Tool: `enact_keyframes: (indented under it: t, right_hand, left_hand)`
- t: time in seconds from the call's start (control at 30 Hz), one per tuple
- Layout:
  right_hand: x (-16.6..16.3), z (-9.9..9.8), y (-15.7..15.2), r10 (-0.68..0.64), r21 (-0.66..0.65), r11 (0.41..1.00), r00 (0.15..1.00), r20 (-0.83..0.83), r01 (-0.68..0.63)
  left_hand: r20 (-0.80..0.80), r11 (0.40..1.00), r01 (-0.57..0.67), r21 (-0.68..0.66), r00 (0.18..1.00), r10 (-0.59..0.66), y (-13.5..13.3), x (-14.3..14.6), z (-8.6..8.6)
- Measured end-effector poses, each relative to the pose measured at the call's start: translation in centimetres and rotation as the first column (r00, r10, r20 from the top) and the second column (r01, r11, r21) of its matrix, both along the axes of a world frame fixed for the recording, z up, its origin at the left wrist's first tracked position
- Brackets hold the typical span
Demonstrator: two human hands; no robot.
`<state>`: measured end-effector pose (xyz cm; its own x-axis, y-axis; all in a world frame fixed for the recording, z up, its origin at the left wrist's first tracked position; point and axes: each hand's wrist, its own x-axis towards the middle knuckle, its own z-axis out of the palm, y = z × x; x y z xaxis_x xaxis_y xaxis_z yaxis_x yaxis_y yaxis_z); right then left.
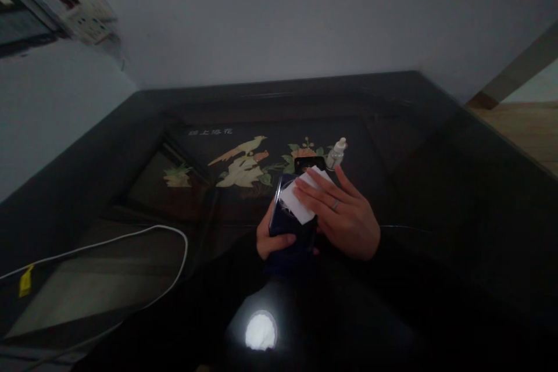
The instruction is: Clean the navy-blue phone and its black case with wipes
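A dark blue smartphone (304, 236) is tilted up over the table with its back towards me. My left hand (267, 236) is closed around its lower left side, thumb across the back. Over the upper part of that back lies a white tissue (300, 209), pressed there by the fingers of my right hand (349, 216), which wears a ring. The tissue covers part of a round outline, probably the camera area. Just beyond sits a black phone-shaped item (308, 163), partly hidden by the tissue. A small clear bottle with a white cap (336, 154) stands upright beyond my right fingers.
The dark glossy table (405, 151) bears a bird-and-flower picture (239, 168). A white cable (131, 235) with a yellow tag (26, 282) loops at the left. Behind are a grey wall (270, 23) and sockets (89, 11). A bright light reflects near the front.
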<state>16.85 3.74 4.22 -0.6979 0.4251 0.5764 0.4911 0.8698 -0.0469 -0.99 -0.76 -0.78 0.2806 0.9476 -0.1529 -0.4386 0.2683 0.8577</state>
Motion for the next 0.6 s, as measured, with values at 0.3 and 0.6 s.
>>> enact_keyframes:
  t: [0.3,0.6]
  right_hand:
    - [-0.3,-0.1,-0.2,0.002,-0.038,0.999,1.0,-0.006,-0.002]
    - [-1.0,-0.2,-1.3,0.021,-0.086,0.996,1.0,-0.023,-0.023]
  left_hand:
    - [-0.061,0.999,-0.028,-0.025,0.998,0.027,-0.2,0.3,0.9]
    - [-0.187,0.992,-0.05,0.115,0.98,0.071,-0.2,-0.1,0.1]
